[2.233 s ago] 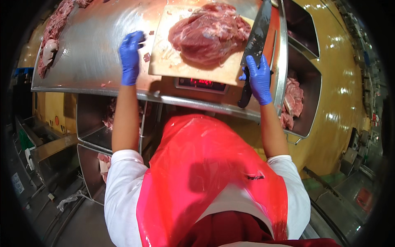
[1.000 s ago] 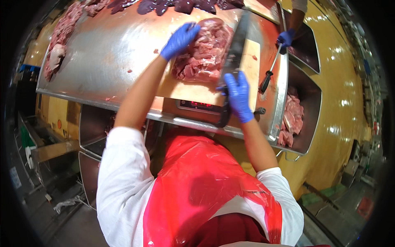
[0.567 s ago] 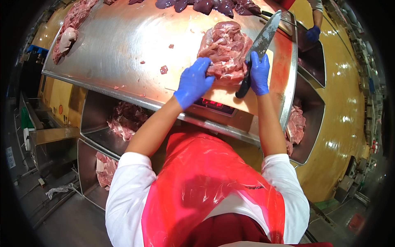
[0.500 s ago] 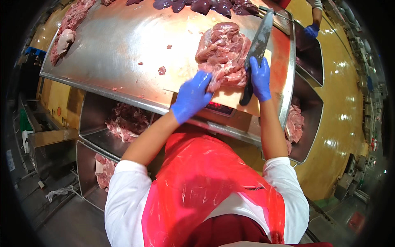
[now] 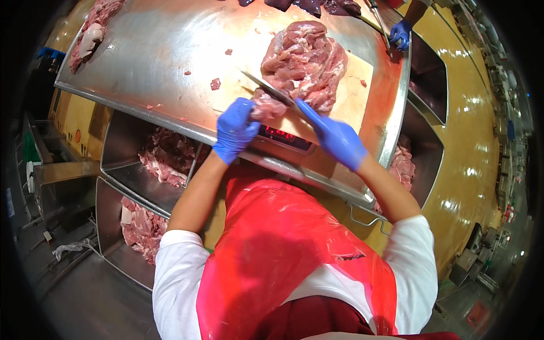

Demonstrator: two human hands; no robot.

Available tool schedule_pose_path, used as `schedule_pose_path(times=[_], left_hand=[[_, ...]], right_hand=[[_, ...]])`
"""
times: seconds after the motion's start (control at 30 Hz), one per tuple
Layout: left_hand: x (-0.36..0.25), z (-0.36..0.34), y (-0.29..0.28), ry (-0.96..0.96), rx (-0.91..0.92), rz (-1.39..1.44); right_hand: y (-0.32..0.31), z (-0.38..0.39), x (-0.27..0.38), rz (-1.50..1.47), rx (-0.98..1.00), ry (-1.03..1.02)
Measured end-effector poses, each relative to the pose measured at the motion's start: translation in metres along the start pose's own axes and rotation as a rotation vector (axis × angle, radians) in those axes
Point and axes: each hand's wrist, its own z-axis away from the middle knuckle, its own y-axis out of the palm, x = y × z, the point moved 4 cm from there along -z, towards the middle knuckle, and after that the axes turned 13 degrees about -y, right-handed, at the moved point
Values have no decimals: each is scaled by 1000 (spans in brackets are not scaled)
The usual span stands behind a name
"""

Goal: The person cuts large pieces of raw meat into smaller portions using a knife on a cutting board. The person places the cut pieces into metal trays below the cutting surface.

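A big piece of raw pink meat lies on a pale cutting board. My left hand, in a blue glove, is closed on the near left end of the meat and holds it out from the main mass. In my right hand, also gloved in blue, is a knife. Its blade points to the far left and lies against the meat just beyond my left fingers. The index finger stretches along the back of the knife. A scale with a red lit display stands at the board's near edge.
Metal tubs with meat stand below the table's near edge, at the left and at the right. Dark organ meat lies at the far side. At the far right is another person's blue-gloved hand.
My right hand has swung the knife from upright beside the meat to a slant across its near left end. My left hand has shifted left and nearer. The other person's hand has reached the table edge.
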Motion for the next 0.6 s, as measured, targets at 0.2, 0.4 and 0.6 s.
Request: schedule_pose_path(times=[0.2,0.4,0.6], left_hand=[[41,-27,-29,-94,-55,-96],[48,-66,-30,14,44,-108],[78,-95,-29,86,133,-101]], right_hand=[[-71,83,26,234,241,76],[-23,-55,66,-278,-477,-8],[10,-45,46,-36,-22,181]])
